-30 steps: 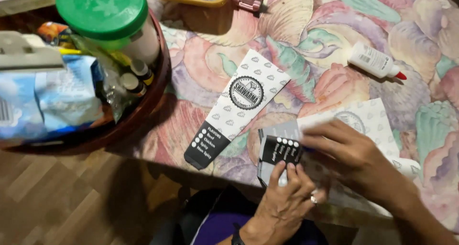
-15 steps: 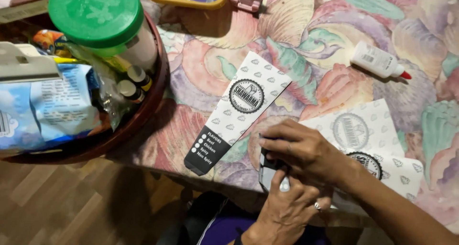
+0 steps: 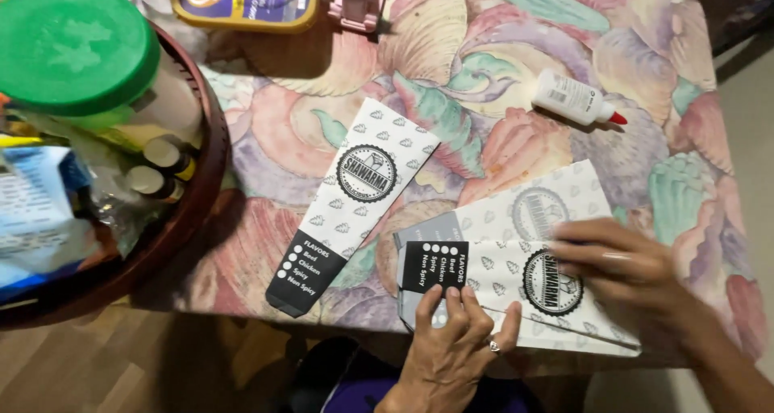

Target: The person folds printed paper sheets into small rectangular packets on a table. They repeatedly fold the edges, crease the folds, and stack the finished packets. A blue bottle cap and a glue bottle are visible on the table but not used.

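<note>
The left hand (image 3: 455,344) comes in from the near edge and lies flat, fingers spread, pressing on the near end of a printed paper sleeve (image 3: 516,288), just below its black panel. It pins the sleeve rather than closing around it. The right hand (image 3: 625,268) rests open, palm down, on the right part of the same sleeve, over and beside the round black emblem; it is blurred, so how firmly its fingers press cannot be told.

The sleeve lies on the bench (image 3: 500,82), right under both hands, its long axis running left to right and tilting slightly down toward the right. The black-panel end points left, closer to the left hand; the far end reaches under the right wrist. Beneath it, partly covered, is another white and grey sheet (image 3: 556,203) with a faint emblem; how the two layers join is hidden.

To the left, apart from the hands, a second sleeve (image 3: 355,203) lies on a diagonal, black end near. A white glue bottle (image 3: 574,98) with a red tip lies on its side farther back on the right. At the left a brown basket (image 3: 205,187) holds a green-lidded jar (image 3: 76,46) and packets, cut off by the frame, as is a yellow-rimmed tub (image 3: 246,2) at the far edge.
</note>
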